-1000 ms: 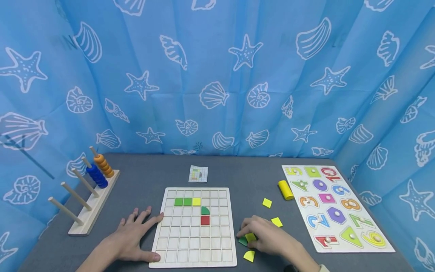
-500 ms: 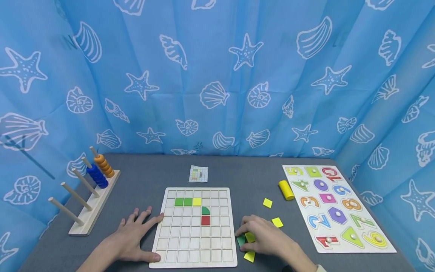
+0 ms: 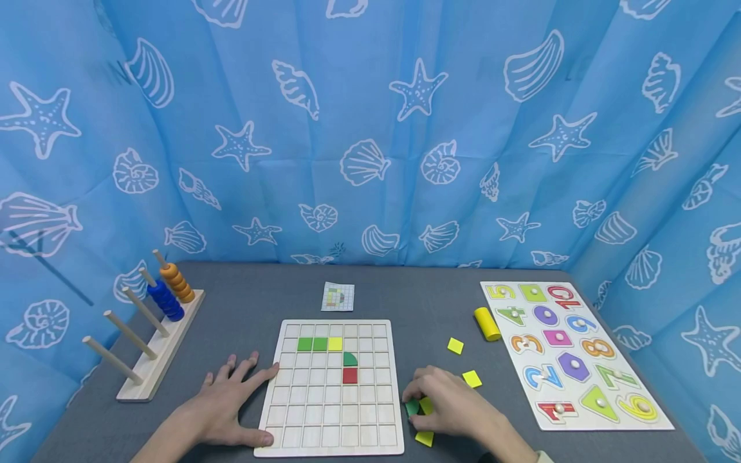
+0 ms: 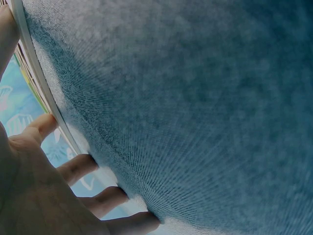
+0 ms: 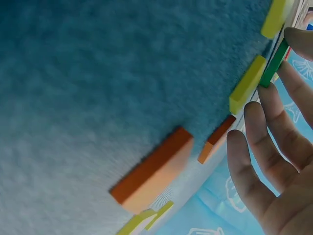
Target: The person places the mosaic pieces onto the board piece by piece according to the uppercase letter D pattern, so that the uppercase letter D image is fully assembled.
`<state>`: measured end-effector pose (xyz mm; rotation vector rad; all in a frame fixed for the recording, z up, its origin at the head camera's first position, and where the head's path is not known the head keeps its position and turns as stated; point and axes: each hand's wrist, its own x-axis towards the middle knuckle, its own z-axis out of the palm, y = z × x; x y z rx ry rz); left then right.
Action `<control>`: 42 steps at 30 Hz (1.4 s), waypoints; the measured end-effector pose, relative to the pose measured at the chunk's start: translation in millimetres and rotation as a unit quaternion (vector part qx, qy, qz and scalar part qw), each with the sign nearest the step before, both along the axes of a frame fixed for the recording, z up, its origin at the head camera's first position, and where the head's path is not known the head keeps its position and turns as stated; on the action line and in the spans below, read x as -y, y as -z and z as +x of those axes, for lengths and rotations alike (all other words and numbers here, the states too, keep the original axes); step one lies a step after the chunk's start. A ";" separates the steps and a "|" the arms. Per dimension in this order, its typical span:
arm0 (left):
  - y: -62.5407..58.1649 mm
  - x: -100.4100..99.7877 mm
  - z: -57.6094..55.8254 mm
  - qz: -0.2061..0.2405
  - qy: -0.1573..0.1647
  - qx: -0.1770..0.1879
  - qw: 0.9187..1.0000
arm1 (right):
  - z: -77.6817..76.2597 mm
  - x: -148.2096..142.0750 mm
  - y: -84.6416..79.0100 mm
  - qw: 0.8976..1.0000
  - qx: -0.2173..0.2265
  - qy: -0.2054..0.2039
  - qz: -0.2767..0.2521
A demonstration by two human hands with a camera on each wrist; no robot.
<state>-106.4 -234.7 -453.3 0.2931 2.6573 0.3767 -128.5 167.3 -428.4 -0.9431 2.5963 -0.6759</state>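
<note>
A wooden grid board (image 3: 311, 435) lies flat at the front middle, with two green squares, a yellow square, a green quarter-circle and a red square (image 3: 350, 375) in its cells. My left hand (image 3: 228, 402) spreads at its left side; thumb and index finger touch the board's edge. Just off the right side is my right hand (image 3: 448, 400). It pinches a green tile (image 5: 274, 63) between thumb and fingertips. A yellow tile (image 3: 426, 405) sits under the fingers and another yellow tile (image 3: 424, 438) lies below the thumb. In the right wrist view, orange blocks (image 5: 154, 169) lie beyond the fingertips.
Two yellow squares (image 3: 471, 378) and a yellow cylinder (image 3: 487, 323) lie to the right, before a number puzzle board (image 3: 535, 411). A small pattern card (image 3: 338, 296) is behind the grid. At left stands a peg rack (image 3: 147, 379) with blue and orange beads.
My right thumb and fingers have shifted slightly left and come together on the green tile, which now looks tilted. My left hand has stayed in place.
</note>
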 end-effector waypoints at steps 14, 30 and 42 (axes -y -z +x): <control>1.3 1.1 0.9 -0.001 0.002 -0.003 1.000 | -2.3 18.2 -8.9 0.999 -0.016 0.004 -0.027; 0.8 0.0 0.8 -0.001 0.001 -0.002 1.000 | -5.3 61.4 -12.0 0.998 -0.059 -0.018 -0.017; -0.1 -0.3 0.3 -0.004 0.000 0.003 1.000 | -5.9 94.4 -1.5 0.995 -0.090 -0.040 0.023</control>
